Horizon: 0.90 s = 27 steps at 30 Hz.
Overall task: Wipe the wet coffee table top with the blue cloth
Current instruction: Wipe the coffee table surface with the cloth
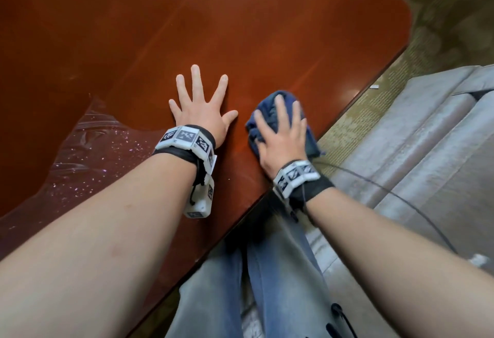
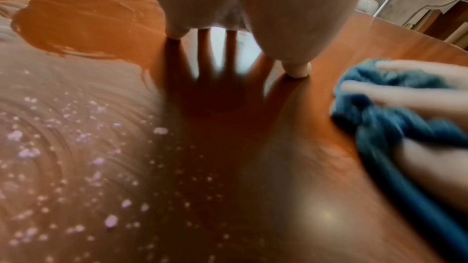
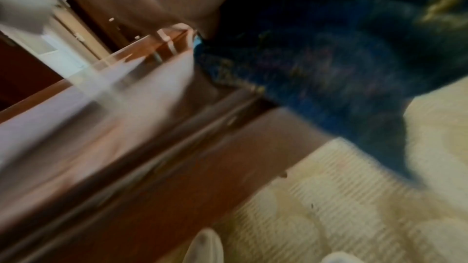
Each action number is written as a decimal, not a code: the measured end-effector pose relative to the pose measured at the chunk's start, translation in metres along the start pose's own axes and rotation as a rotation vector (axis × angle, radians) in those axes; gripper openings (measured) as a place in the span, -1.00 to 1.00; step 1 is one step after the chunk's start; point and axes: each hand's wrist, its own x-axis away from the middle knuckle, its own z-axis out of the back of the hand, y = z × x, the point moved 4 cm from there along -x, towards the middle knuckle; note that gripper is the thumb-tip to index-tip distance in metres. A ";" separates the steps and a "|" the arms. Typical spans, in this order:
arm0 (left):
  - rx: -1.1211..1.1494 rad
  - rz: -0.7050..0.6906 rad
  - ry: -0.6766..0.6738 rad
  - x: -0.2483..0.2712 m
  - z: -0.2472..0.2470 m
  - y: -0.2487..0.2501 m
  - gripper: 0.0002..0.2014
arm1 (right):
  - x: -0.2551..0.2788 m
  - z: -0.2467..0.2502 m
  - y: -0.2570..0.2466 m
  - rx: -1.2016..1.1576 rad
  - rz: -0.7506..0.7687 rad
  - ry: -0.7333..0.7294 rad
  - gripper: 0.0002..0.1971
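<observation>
— What's around you?

— A patterned beige carpet [image 1: 451,11], a grey sofa [image 1: 417,150] on my right, and in front of me the red-brown coffee table [image 1: 240,17], glossy enough to mirror my hand. I'm at its near edge; my jeans [image 1: 272,271] show below it.

— Where's the wet part?

— On my left: a wet patch [image 1: 88,150] with swirl marks and small pale specks, its ragged border just beside my left wrist. The wood under both hands looks dry and shiny.

— And your left hand?

— My left hand [image 1: 201,113] lies flat on the table, fingers straight and fanned wide, holding nothing.

— The cloth?

— The blue cloth [image 1: 272,113] is bunched up on the table near its right edge, one corner hanging over that edge. My right hand [image 1: 283,140] lies on top of it, fingers spread and slightly bent over the bundle, pressing it down. The right wrist view is too blurred to add more.
</observation>
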 end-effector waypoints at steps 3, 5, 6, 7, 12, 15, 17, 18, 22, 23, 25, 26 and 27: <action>-0.012 -0.050 -0.001 0.001 0.002 -0.010 -0.32 | 0.041 -0.015 -0.018 0.015 0.096 -0.106 -0.42; -0.035 -0.072 -0.001 -0.002 0.004 -0.018 -0.32 | 0.050 -0.014 -0.004 -0.002 0.079 -0.163 -0.42; -0.044 -0.079 -0.001 -0.004 0.005 -0.023 -0.32 | 0.050 -0.012 0.008 -0.017 0.040 -0.158 -0.41; -0.047 -0.081 0.003 -0.005 0.006 -0.028 -0.32 | 0.045 -0.007 0.020 -0.034 -0.019 -0.119 -0.42; -0.037 -0.053 0.015 -0.014 0.017 -0.060 -0.33 | -0.015 0.013 0.014 -0.021 -0.341 -0.020 -0.44; -0.019 -0.022 0.016 -0.019 0.025 -0.082 -0.33 | -0.041 0.009 -0.036 0.016 -0.271 -0.025 -0.41; -0.001 0.007 0.016 -0.024 0.032 -0.099 -0.32 | -0.040 -0.001 -0.077 0.018 -0.146 -0.050 -0.39; 0.010 0.021 0.016 -0.026 0.035 -0.106 -0.32 | -0.034 -0.008 -0.094 0.026 -0.080 -0.088 -0.38; 0.064 0.085 0.018 -0.032 0.045 -0.140 -0.32 | -0.009 -0.021 -0.098 0.044 0.099 -0.170 -0.37; 0.078 0.105 0.022 -0.033 0.047 -0.150 -0.32 | -0.007 -0.019 -0.088 0.045 0.099 -0.169 -0.38; 0.109 0.145 0.026 -0.035 0.050 -0.172 -0.33 | -0.010 -0.013 -0.067 0.033 0.040 -0.170 -0.41; 0.125 0.164 0.029 -0.035 0.051 -0.183 -0.33 | -0.017 -0.008 -0.062 0.017 0.003 -0.169 -0.40; 0.139 0.181 0.032 -0.035 0.052 -0.192 -0.33 | -0.024 -0.005 -0.059 0.007 -0.045 -0.145 -0.39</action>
